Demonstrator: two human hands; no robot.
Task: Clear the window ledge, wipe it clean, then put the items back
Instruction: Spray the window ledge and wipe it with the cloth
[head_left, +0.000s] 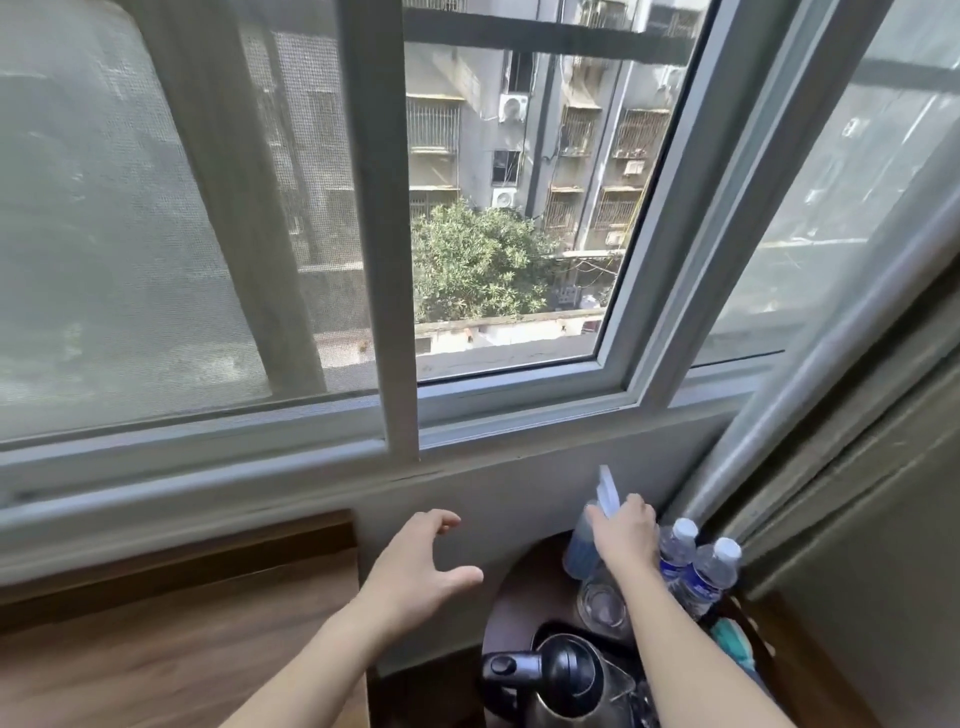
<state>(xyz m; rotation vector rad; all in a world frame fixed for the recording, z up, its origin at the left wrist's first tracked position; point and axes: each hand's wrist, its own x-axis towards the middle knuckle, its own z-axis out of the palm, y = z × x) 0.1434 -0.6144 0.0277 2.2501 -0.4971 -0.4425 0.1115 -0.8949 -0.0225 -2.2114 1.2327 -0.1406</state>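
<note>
The grey window ledge runs across the frame below the sliding window. A spray bottle with blue liquid and a white trigger head stands on a small round dark table at the lower right. My right hand grips the neck of the spray bottle, just under the head. My left hand hovers open in front of the wall below the ledge, fingers spread, holding nothing.
Two plastic water bottles stand right of the spray bottle, a glass and a black kettle sit nearer me. A teal cloth lies at the table's right. A wooden desk is at left, a metal pipe at right.
</note>
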